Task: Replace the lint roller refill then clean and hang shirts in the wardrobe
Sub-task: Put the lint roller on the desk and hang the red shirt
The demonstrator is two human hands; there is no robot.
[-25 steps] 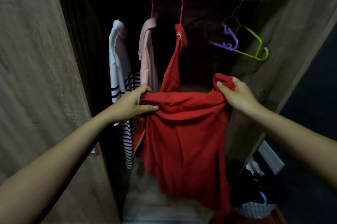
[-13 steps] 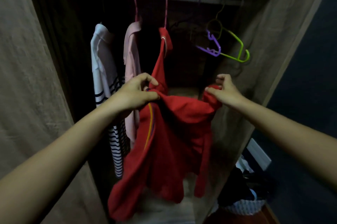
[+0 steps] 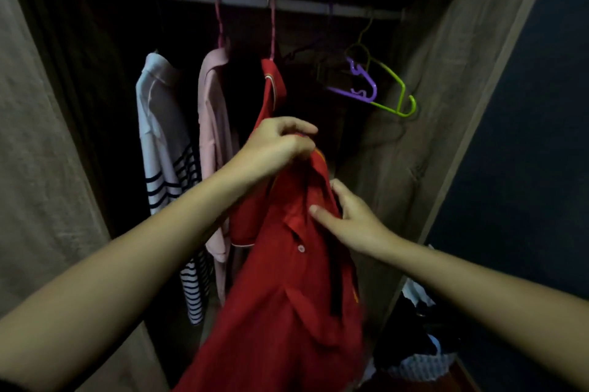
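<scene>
A second ago both grips held the red shirt (image 3: 287,296) stretched wide between them. Now they sit close together and the cloth drops lengthwise from its pink hanger (image 3: 272,31) on the wardrobe rail (image 3: 318,7). This shirt looks hung and is only being straightened.

The left grip (image 3: 280,144) has risen and is closed tight on a bunch of fabric below the collar. The right grip (image 3: 353,221) has come in to the buttoned front and is narrow, its thumb (image 3: 318,211) on top and fingers tucked behind a fold.

The red shirt hangs mid-rail, right of the pink shirt (image 3: 213,123) and the striped shirt (image 3: 159,136). Bare purple (image 3: 363,88) and green (image 3: 398,95) hangers wait at the rail's right end.
</scene>
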